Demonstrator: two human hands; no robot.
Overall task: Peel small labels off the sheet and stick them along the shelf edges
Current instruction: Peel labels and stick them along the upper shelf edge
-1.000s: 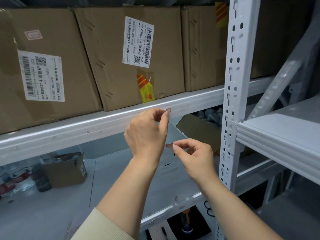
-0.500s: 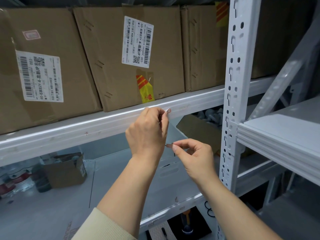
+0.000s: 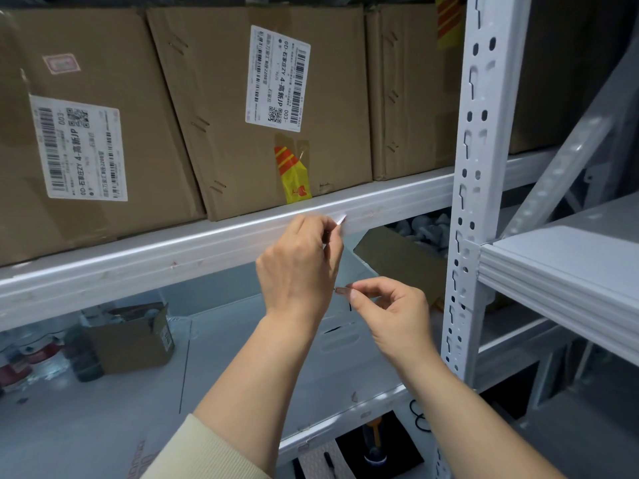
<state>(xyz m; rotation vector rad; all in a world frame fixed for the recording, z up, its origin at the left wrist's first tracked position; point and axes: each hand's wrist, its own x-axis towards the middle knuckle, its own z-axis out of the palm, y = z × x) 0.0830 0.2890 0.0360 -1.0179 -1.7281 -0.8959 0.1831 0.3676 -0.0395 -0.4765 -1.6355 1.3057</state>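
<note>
Cardboard box [image 3: 262, 112] marked "003" above left hand [image 3: 299, 267] pinching label sheet [image 3: 340, 221]

Brown boxes [image 3: 262, 108] w/ white barcode labels [image 3: 277, 74], red-yellow striped tape [image 3: 292, 174], white shelf edge [image 3: 173, 250], maybe cream sleeve [image 3: 207, 451]

White shipping label [image 3: 277, 73] on middle carton [image 3: 262, 108] before me: "0D-石家庄ZY 4-高新JP", "003-", barcodes, QR code; left carton [image 3: 86, 140] label [image 3: 81, 153] same "0D-石家庄ZY 4-高新JP", "003"; smaller print too fine for me; pink stamp [image 3: 61, 63] above it unreadable
</note>
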